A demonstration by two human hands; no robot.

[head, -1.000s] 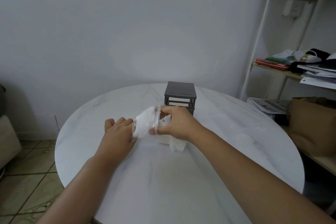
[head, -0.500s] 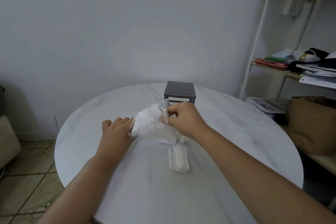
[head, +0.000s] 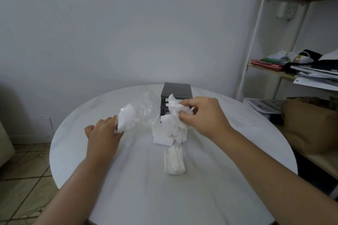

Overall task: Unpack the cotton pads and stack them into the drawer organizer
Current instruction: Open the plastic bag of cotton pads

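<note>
Right now our right hand (head: 203, 115) hangs over the middle of the surface (head: 128, 197). Its fingers (head: 188, 103) are curled in tight, pinching a clump of cotton pads (head: 174, 107) just in front of the drawer organizer (head: 176, 90), which stands toward the far edge. Our left hand (head: 102, 133) is to the left of it, gripping the left end of the clear plastic bag (head: 146, 111), where more pads (head: 126, 119) are bunched inside. Under the pinched clump a loose heap of pads (head: 162, 137) lies on the surface, and the clump seems to reach down to it. Just nearer to us a small stack (head: 174, 160) lies apart from the heap. We count one bag, one organizer and three groups of pads outside the bag; we cannot count single pads. Beyond the right edge stand a shelf unit (head: 256, 42) and a brown paper bag (head: 311, 124).
</note>
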